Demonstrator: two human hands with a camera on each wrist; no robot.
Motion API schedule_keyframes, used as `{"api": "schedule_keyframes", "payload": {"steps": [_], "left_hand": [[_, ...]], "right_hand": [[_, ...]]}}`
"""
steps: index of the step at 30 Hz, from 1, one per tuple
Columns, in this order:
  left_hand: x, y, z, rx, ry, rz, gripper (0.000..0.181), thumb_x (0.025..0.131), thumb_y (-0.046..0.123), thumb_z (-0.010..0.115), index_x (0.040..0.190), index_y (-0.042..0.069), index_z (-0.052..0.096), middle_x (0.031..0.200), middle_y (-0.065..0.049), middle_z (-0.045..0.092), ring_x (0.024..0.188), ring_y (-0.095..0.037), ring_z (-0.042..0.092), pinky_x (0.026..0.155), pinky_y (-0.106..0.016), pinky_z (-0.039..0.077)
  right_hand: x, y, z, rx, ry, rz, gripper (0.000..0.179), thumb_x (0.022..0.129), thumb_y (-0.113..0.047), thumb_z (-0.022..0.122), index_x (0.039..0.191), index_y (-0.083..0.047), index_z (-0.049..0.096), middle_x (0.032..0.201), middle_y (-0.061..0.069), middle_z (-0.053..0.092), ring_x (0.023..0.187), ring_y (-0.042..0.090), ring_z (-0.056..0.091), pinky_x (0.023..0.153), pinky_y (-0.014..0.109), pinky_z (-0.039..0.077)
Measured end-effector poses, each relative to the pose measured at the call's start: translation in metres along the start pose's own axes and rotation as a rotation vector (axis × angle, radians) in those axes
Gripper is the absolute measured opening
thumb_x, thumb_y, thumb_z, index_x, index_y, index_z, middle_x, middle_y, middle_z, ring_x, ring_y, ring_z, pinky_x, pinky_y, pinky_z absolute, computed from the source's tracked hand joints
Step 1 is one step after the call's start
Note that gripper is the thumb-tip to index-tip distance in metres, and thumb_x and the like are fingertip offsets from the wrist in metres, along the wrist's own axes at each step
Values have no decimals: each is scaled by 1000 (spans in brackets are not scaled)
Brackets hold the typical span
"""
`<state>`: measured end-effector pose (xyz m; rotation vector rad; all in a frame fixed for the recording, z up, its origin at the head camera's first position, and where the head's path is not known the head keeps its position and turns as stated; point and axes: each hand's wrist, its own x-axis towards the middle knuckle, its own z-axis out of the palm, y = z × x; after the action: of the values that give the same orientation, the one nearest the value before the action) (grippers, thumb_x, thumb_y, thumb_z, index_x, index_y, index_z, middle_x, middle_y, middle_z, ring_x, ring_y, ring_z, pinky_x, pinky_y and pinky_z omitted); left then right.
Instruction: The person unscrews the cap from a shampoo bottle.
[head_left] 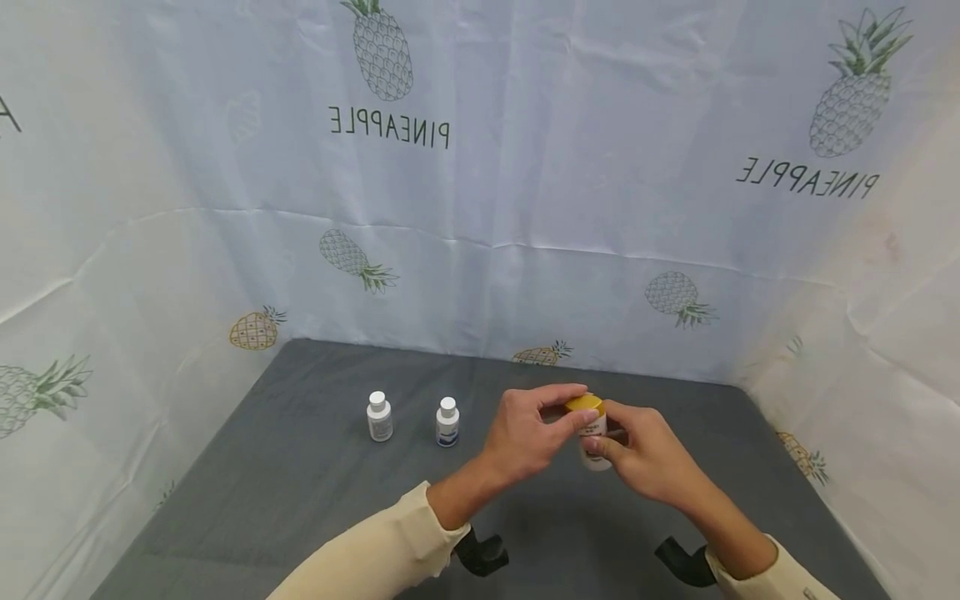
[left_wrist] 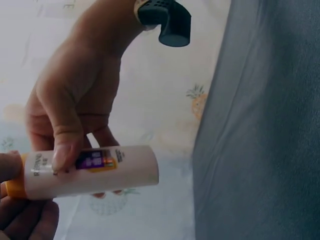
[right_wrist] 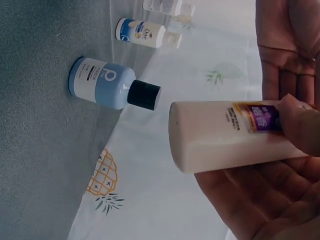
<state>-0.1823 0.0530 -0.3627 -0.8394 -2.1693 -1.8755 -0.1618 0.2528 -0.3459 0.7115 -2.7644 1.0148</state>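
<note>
Remotely, I see the left hand [head_left: 528, 435] pinching the yellow cap [head_left: 587, 402] while the right hand's [head_left: 651, 454] grip holds the white bottle [right_wrist: 235, 137], seemingly clear of the tabletop [head_left: 300, 483], so uneven pressure could slip its smooth body loose.

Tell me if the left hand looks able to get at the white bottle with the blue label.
Probably yes, once free: the left hand pinches the yellow cap, but the head view shows nothing standing between it and the white bottle.
</note>
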Motion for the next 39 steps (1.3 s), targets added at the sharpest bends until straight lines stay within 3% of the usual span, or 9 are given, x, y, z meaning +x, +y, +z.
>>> {"api": "schedule_keyframes", "payload": {"steps": [6,15,22,33,39], "left_hand": [[-1,0,7,47,62,37,32,97,25,76,124,8,77,116,-8,80,101,-22,79,82,-18,60],[-1,0,11,47,103,38,32,97,25,76,124,7,77,117,-9,80,102,-22,79,85,-22,62],[-1,2,14,96,132,79,31,97,24,76,123,7,77,114,-10,81,98,-22,80,82,-26,64],[-3,5,19,138,193,106,30,97,22,76,121,4,77,110,-12,81,96,-22,80,80,-16,60],[-4,6,21,145,218,102,32,98,25,75,122,5,77,110,-11,81,96,-20,79,77,-15,59]], "right_hand": [[-1,-1,1,-51,41,14,17,95,-10,75,111,-9,70,95,-2,78,89,18,78,74,34,65],[0,-5,5,-79,90,42,15,93,-8,76,107,-8,69,91,-2,78,84,16,78,71,31,64],[0,-8,5,-79,96,76,14,95,-8,74,107,-8,70,89,-1,78,79,12,76,67,26,61],[-2,-11,9,-123,147,91,20,93,-8,76,112,-5,73,88,2,79,76,16,77,65,28,61],[-2,-13,11,-156,177,125,19,93,-9,76,111,-5,73,84,2,77,71,11,71,60,27,56]]}}
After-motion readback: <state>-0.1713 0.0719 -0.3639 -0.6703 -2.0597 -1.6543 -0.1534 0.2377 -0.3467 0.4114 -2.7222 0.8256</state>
